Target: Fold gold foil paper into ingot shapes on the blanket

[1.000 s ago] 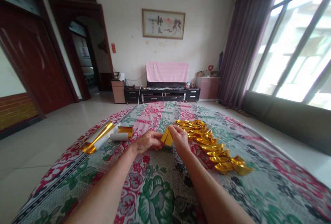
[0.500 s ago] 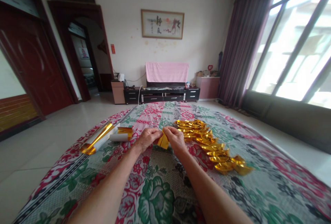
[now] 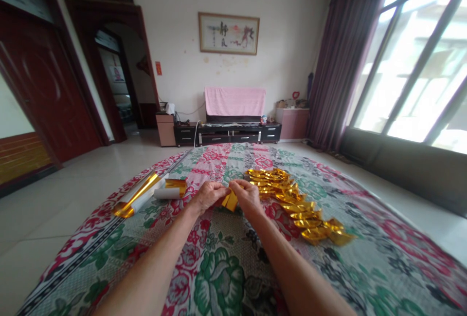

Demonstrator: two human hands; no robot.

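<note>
My left hand (image 3: 210, 196) and my right hand (image 3: 247, 195) meet above the middle of the bed, fingers pinched. Between them hangs a small folded piece of gold foil paper (image 3: 229, 202), held by its upper edge. Its top part is hidden behind my fingertips. Just right of my right hand lie several folded gold foil ingots (image 3: 308, 211), in a slanting row that runs back to front. To the left of my left hand rest curled sheets of gold foil paper (image 3: 140, 195) with white backs, and a smaller roll (image 3: 168, 193) beside them.
A floral cloth (image 3: 219, 277) in red, green and grey covers the rounded surface before me. Beyond it stands a low black cabinet (image 3: 215, 138) with a pink cloth (image 3: 235, 102) over something on top. A window and purple curtain (image 3: 350, 53) are at the right.
The gold foil paper has tilted slightly between my fingers, its lower end shifting a little. Both hands stay in nearly the same place. The foil ingots and sheets lie as before.
</note>
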